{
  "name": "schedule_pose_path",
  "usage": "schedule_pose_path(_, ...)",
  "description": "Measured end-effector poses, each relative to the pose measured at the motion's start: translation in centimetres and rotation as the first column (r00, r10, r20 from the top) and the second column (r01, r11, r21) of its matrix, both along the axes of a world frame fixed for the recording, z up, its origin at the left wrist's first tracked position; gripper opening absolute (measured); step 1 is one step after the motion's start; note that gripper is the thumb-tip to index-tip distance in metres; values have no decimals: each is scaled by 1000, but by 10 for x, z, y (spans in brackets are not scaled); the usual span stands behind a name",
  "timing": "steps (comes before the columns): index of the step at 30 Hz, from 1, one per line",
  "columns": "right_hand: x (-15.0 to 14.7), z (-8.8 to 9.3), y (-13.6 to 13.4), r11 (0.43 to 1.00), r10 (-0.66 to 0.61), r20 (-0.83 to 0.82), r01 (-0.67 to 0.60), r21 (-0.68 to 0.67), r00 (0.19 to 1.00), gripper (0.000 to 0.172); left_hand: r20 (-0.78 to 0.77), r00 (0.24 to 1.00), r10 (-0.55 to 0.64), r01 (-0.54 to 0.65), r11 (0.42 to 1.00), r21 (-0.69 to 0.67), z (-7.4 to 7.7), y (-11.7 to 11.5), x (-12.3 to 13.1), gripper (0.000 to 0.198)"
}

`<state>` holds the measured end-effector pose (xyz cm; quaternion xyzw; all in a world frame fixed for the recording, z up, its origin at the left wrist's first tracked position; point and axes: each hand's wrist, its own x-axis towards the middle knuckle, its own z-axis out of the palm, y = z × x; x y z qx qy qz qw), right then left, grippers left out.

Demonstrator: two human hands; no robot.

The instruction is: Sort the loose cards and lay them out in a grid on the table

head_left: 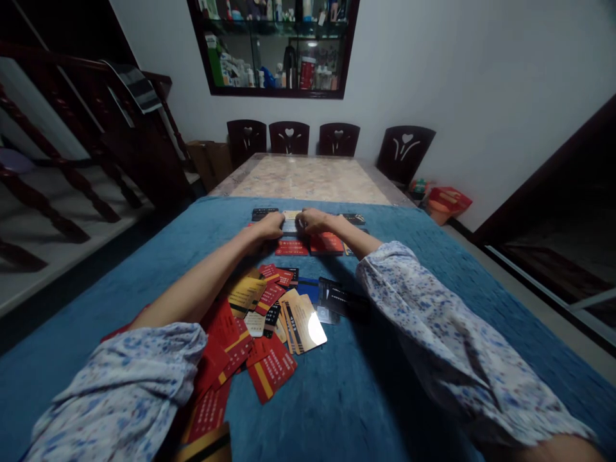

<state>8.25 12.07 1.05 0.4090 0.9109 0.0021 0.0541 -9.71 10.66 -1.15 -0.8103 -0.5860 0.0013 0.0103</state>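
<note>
Both my hands reach forward to rows of cards laid out on the blue cloth. My left hand (270, 226) has its fingers closed at the left edge of a pale silvery card (289, 228). On the other side, my right hand (314, 221) is closed with curled fingers at the same card's right edge. Closer to me are a red card (291, 248) and an orange-red card stack (326, 244). A black card (264, 214) lies past my left hand, and another dark card (352, 219) is beyond my right wrist. My fingertips are partly hidden.
Below my forearms spreads a loose pile of red cards (272, 369), gold cards (302, 321) and black cards (342, 298), partly under my left arm. The blue cloth (346, 398) covers the near part of the marble-patterned table (312, 176). Dark chairs (407, 151) stand around its far end.
</note>
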Motion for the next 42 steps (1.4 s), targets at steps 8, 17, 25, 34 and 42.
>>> schedule_pose_path(8,0,4,0,993,-35,-1,35,-109,999,42,27,999,-19,20,999,-32,-1,7,-3,28)
schedule_pose_path(17,-2,-5,10,995,-46,1,46,-86,999,49,22,999,-30,31,999,-42,-4,10,-2,32)
schedule_pose_path(25,-1,-4,9,996,-28,-2,28,-87,1000,48,8,1000,-30,30,999,-31,-4,8,-2,35)
schedule_pose_path(34,0,3,0,993,-43,0,42,-110,999,52,29,999,-38,38,999,5,-5,2,-4,41)
schedule_pose_path(42,6,16,-10,1000,-5,-15,5,-6,1000,57,120,992,-36,27,997,73,-3,-13,-6,46)
